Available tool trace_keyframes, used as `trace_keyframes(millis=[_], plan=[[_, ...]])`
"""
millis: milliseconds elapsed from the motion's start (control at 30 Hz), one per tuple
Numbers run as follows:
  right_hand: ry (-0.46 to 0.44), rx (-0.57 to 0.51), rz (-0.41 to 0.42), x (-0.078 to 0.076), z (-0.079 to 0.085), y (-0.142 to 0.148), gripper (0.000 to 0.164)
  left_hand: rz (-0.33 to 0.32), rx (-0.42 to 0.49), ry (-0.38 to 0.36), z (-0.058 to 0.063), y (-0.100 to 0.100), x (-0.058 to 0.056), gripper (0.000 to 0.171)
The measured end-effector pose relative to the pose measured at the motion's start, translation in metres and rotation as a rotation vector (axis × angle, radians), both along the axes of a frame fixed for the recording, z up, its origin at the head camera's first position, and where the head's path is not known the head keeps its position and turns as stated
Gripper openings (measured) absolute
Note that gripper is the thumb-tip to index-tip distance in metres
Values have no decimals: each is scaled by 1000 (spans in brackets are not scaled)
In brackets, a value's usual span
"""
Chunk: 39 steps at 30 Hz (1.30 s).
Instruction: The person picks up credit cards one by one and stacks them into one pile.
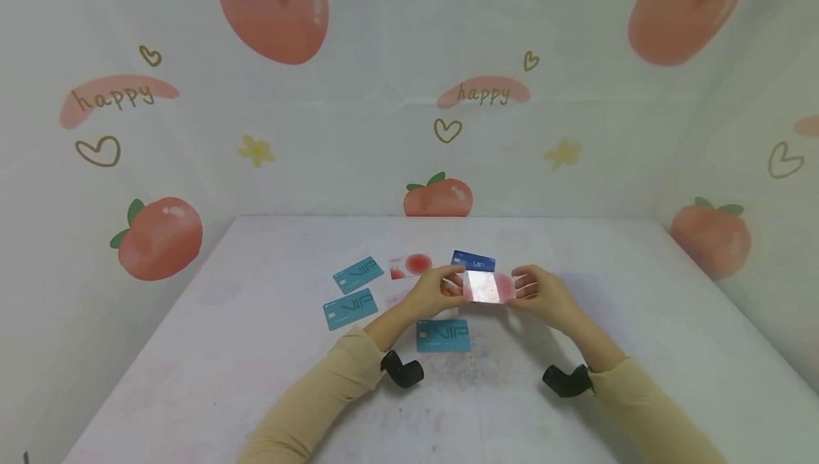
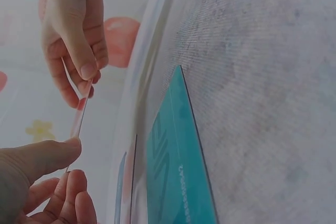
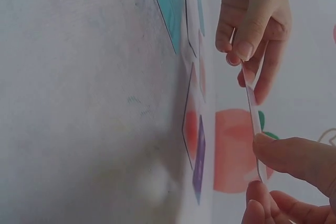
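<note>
A glossy pink and white card is held up off the table between both hands, bright glare across its face. My left hand pinches its left end between thumb and fingers, while my right hand pinches the right end. Seen nearly edge-on in the left wrist view, the card spans from one thumb to the other. Behind it on the table lies a blue VIP card, partly covered by the left hand. A teal VIP card lies nearer, below the left hand.
Left of the hands lie two more teal VIP cards, one farther and one nearer. A white card with a red circle lies beside them. The left arm partly hides a pale VIP card. Fruit-patterned cloth surrounds the white table.
</note>
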State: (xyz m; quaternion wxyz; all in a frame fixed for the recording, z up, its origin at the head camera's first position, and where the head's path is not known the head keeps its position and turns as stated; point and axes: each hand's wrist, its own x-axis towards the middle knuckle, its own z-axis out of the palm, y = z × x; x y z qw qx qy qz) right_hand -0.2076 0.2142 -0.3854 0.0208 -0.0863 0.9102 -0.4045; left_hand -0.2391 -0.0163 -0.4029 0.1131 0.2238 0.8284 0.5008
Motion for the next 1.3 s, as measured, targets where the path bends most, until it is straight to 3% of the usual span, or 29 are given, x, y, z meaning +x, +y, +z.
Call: trace_keyframes(millis=[333,667,900,1300], plan=[[-22,5,15,3,-4,-10,52,12,-20,39,-5,-11,7,53],[-30,-7,37,6,-8,-22,52,62,-48,-11,-3,-24,20,56],[-45,-1,55,5,-12,-30,51,66,-35,19,-3,-34,24,55],[-41,-37,145,5,-18,-38,52,102,-42,-5,-6,-46,29,51]])
